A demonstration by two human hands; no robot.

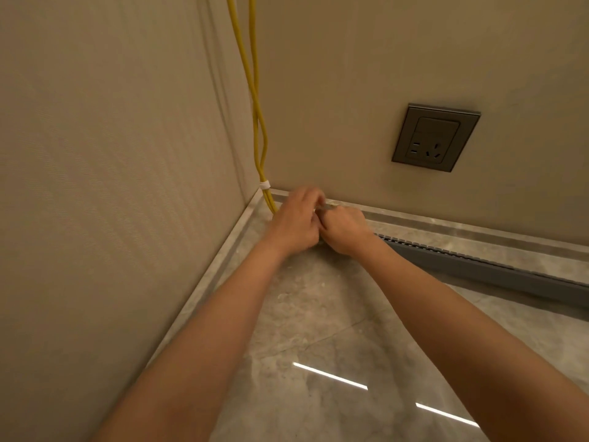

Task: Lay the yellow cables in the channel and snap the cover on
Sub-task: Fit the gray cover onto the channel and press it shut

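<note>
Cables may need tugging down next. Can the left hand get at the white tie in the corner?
Probably yes. The white tie sits just up-left of the left hand, nothing between them; that hand seems busy beside the right hand though.

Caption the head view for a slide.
Left hand and right hand meet at the end of the grey slotted floor channel, beside two yellow cables bound by a white tie.
</note>
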